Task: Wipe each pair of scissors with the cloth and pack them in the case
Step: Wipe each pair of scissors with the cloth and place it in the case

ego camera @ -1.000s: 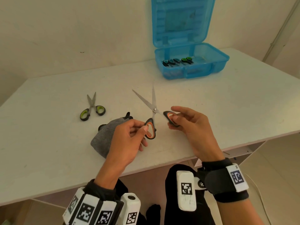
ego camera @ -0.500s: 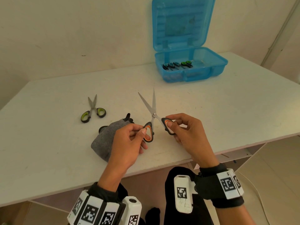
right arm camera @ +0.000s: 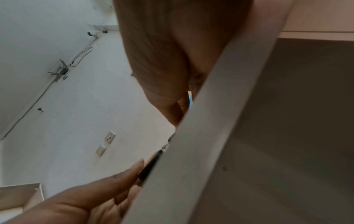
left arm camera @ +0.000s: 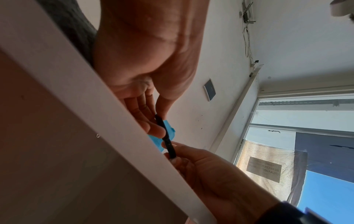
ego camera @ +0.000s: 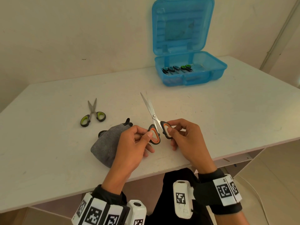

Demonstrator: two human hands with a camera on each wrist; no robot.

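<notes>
Head view: both hands (ego camera: pixel 129 143) pinch the orange-handled scissors (ego camera: pixel 155 120), blades pointing away.

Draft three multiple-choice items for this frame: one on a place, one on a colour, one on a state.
1. Where does the grey cloth lie?
A. in the blue plastic case
B. on the white table, beside the left hand
C. over the case lid

2. What colour lines the handles of the scissors lying loose on the table?
A. red
B. blue
C. lime green

3. How are the orange-handled scissors held?
A. one handle loop in each hand, left and right hand
B. by the blades
C. lying untouched

Key: 1 B, the cloth sits on the tabletop under the left wrist; 2 C, the loops show lime green; 3 A, each hand pinches one loop.
</notes>
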